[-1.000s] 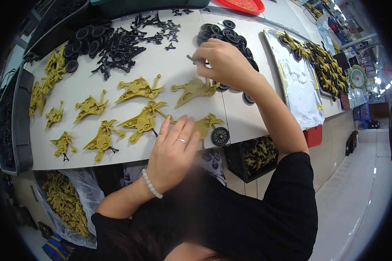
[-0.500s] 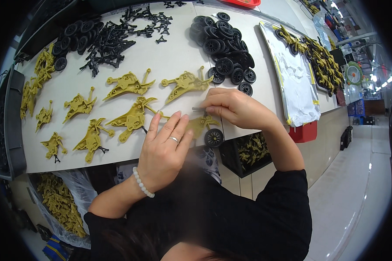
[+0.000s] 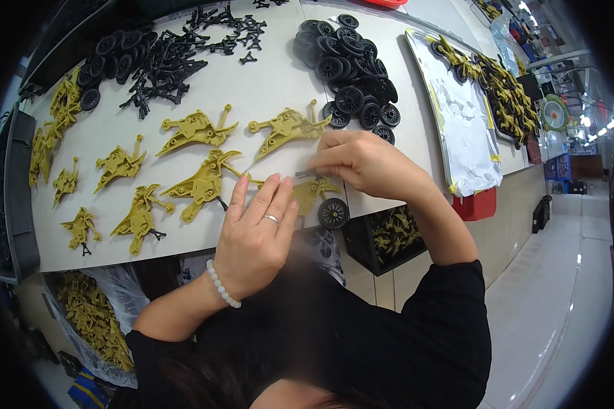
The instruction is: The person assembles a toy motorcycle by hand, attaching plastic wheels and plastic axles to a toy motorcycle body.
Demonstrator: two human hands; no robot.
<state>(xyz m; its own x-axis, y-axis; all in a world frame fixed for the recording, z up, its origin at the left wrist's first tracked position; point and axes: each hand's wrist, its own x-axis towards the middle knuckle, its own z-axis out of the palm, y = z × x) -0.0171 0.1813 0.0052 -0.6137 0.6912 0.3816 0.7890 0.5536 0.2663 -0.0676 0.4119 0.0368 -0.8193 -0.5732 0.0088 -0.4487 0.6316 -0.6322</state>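
- From where I stand, the right hand (image 3: 361, 162) is bent at the fingers, its fingertips pinched on a slim, dark, rod-like piece (image 3: 301, 174).
- The left hand (image 3: 258, 225) lies palm down, fingers extended and gripping nothing visibly; its fingertips overlap a yellow moulded-plastic part (image 3: 312, 195), though I cannot tell how firmly they press. A smooth metal ring (image 3: 271, 218) and a bracelet of round pale beads (image 3: 222, 285) are worn on this side.
- That yellow part sits near the front edge of the smooth, pale bench (image 3: 273, 78), partly blurred, with a round black spoked wheel (image 3: 333, 213) at its right end.
- Seven more yellow plastic parts (image 3: 198, 129), hollow-ribbed and pointed, lie in two rows to the left and beyond.
- Behind them: a tangle of black forked pieces (image 3: 167, 68) and a heap of glossy black spoked wheels (image 3: 350, 100).
- Compared with one second ago, the right hand has come down from beside the wheel heap to the left fingertips; the left hand remains over the same part.
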